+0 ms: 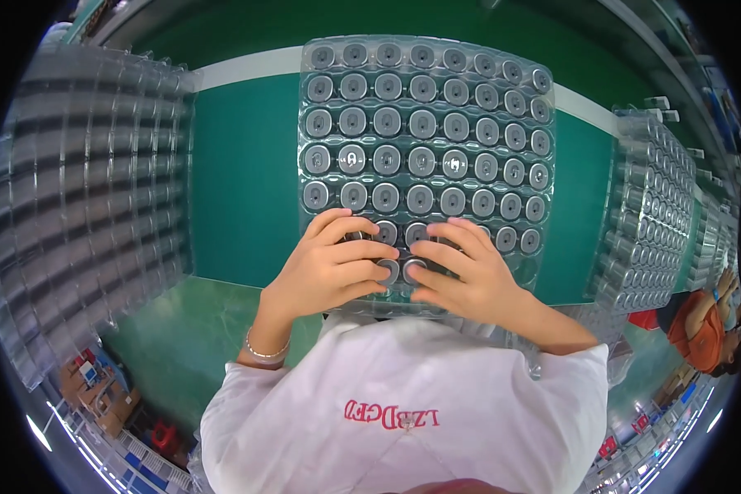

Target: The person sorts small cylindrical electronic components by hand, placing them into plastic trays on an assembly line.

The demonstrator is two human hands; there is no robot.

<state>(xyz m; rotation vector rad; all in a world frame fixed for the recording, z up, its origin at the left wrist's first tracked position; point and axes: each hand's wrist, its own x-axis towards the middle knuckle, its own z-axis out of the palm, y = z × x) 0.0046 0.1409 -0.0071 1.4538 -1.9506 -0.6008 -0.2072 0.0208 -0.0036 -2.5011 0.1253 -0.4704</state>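
Note:
A clear plastic tray (370,309) lies before me, with rows of round, cap-like parts in its pockets. Their tops are dark grey with silvery rims, such as this round part (421,124). Over the near rows, my left hand (328,262) curls from the left with its fingertips at a round part (389,270). From the other side my right hand (474,270) bends its fingers around the neighbouring round part (415,271). Both hands are partly closed, and their fingers hide several pockets in the two nearest rows.
Tall stacked clear trays (90,173) stand at the left. Another stack of filled trays (650,218) is at the right, with more beyond it. Beneath the tray is a green work surface (243,173) with a white strip (251,67) behind. A person in orange (700,333) is at the far right.

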